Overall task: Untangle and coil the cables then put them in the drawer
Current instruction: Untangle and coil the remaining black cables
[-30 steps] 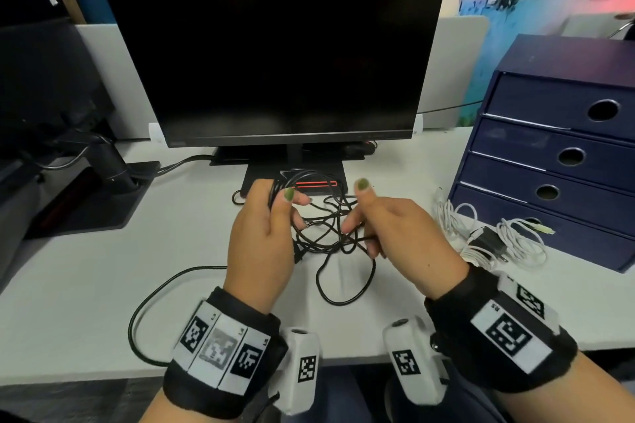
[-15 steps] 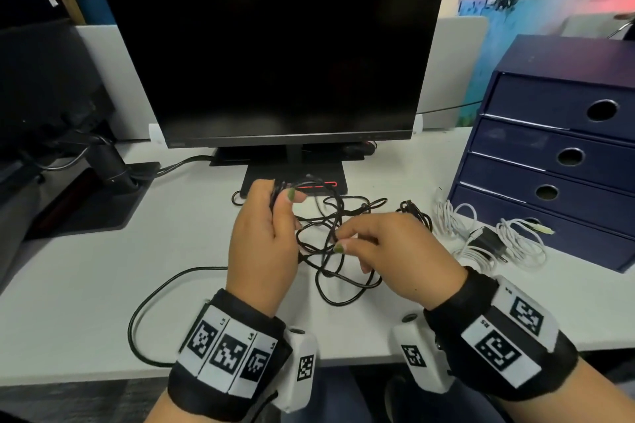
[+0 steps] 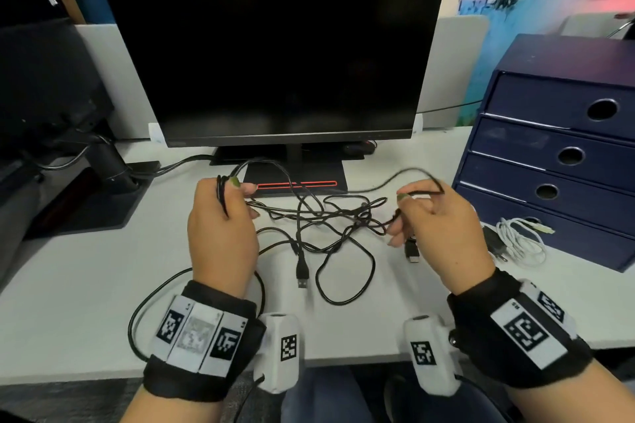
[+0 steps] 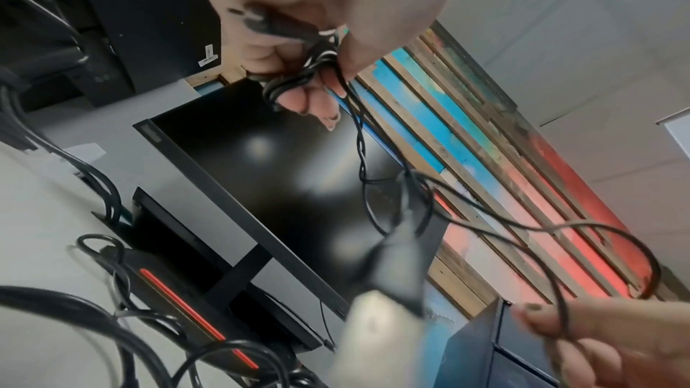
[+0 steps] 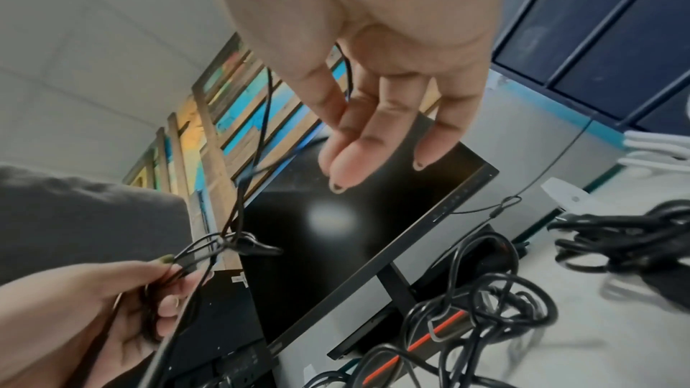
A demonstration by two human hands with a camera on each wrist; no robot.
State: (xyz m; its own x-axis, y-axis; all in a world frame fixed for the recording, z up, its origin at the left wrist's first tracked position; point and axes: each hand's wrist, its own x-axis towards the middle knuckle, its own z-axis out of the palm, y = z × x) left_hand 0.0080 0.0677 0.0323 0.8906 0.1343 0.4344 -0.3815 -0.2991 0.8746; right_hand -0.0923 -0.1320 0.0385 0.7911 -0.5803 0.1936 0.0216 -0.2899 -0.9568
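A tangle of black cables (image 3: 330, 216) hangs and lies between my hands in front of the monitor. My left hand (image 3: 237, 196) grips a bunch of coiled black loops (image 4: 298, 70), fingers curled round them. To the right, my right hand (image 3: 409, 206) pinches one black strand (image 3: 424, 192) between thumb and forefinger, its other fingers loosely extended (image 5: 373, 143). A USB plug (image 3: 302, 273) dangles below the tangle, and a second plug (image 3: 412, 251) hangs under my right hand. The dark blue drawer unit (image 3: 549, 154) stands at the right with all its drawers closed.
A white cable with a black charger (image 3: 515, 242) lies in front of the lowest drawer. The monitor (image 3: 275, 45) and its stand base (image 3: 299, 182) are just behind the tangle. A thick black cable (image 3: 144, 306) loops to the desk's front edge at left.
My right hand has moved right and a little up, drawing a strand out of the tangle. The hands are farther apart and the cables are stretched between them.
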